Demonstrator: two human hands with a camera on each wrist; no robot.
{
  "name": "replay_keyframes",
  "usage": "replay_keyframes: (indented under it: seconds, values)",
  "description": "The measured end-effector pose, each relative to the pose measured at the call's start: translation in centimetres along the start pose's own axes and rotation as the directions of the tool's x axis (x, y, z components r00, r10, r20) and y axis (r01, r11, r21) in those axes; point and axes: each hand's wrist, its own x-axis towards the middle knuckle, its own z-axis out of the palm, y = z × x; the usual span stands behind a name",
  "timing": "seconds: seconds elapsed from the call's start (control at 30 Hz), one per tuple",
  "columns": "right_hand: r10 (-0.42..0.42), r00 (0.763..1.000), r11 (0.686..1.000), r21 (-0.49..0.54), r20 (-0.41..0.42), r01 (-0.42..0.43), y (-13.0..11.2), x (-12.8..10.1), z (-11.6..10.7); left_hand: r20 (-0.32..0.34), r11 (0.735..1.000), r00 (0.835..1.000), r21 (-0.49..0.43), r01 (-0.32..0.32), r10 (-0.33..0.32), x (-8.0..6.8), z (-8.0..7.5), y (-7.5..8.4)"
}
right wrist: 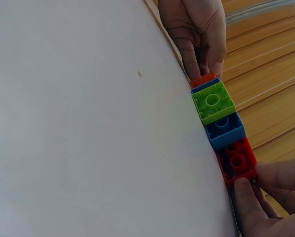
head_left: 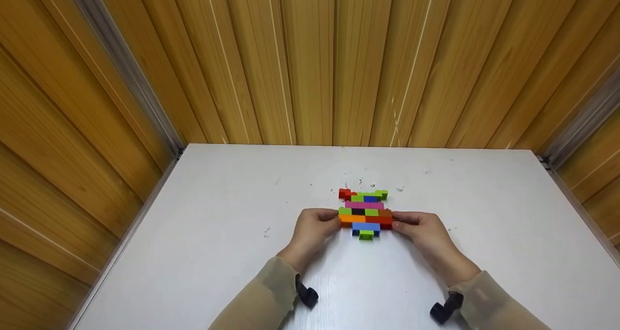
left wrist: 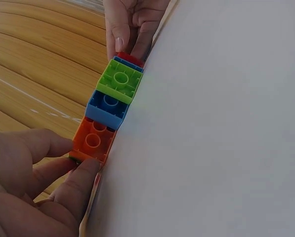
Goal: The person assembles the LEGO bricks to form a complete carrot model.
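Lowest in my head view, two beige sleeves enter from the bottom edge, each with a black strap at the wrist. Just above them, at centre frame, my left hand and right hand flank a flat block assembly lying on the white table. The left fingers pinch the assembly's orange end brick, thumb and forefinger curled round it; the right fingers likewise pinch its red end brick. Between the two gripped ends, the wrist views show a blue brick and a lime-green brick stacked at the near edge. Further up the head view, the assembly continues in rows of orange, green, black, pink, blue and red, ending near small specks on the table. Beyond the table's far edge, filling the upper frame, stands a wall of yellow wooden panels.
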Motion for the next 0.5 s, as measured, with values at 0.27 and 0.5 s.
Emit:
replay_keyframes:
  seconds: [0.27,0.5]
  values:
    - [0.001,1.000,0.999,-0.038,-0.003,-0.001,-0.3,-0.2,-0.4,-0.009,0.999,0.999,-0.024,0.043,-0.044,-0.1,-0.2,0.4]
    - [-0.039,0.999,0.998,-0.051,-0.018,0.038,-1.0,0.2,-2.2,-0.062,0.996,0.995,-0.050,0.077,-0.080,0.4,-2.3,1.3]
